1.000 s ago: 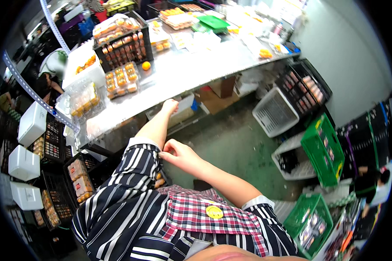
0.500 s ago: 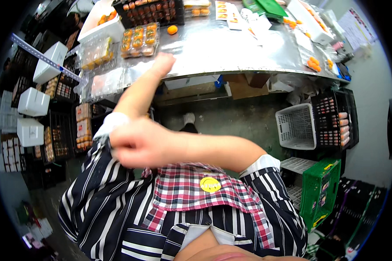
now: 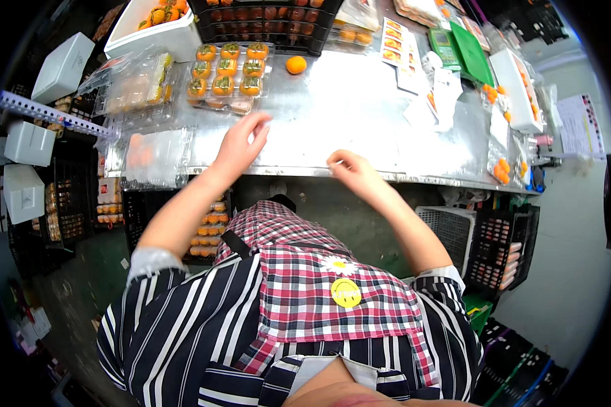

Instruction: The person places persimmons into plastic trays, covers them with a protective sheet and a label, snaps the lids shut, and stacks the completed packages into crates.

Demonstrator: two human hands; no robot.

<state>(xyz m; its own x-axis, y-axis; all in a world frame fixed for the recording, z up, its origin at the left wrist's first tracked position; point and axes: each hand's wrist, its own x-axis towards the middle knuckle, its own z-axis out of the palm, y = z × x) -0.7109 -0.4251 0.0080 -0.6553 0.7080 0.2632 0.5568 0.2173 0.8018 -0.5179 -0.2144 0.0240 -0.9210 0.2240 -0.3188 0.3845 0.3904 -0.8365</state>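
Over the front part of the steel table [image 3: 319, 122] my left hand [image 3: 243, 144] is open, with thumb and fingers apart and nothing in it. It is nearest to a clear plastic pack of orange persimmons [image 3: 225, 73] with green tops, just beyond its fingertips. My right hand [image 3: 354, 169] hangs at the table's front edge, fingers loosely bent and apart, holding nothing that I can see. A single orange fruit [image 3: 296, 65] lies on the metal to the right of the pack. To the left are clear plastic packaging [image 3: 157, 157] and filled clear packs [image 3: 139, 88].
At the back stand a white foam box [image 3: 119, 39] of persimmons and a black crate [image 3: 265, 44] of fruit. Label sheets [image 3: 400, 57], a green keypad device [image 3: 445, 47] and another white foam box [image 3: 516, 88] lie at the right. A grey basket [image 3: 448, 227] stands below the table's right side.
I have come closer to the table. My right hand has left my left arm and moved forward and right to the table edge. The pack and single fruit look unmoved on the table.
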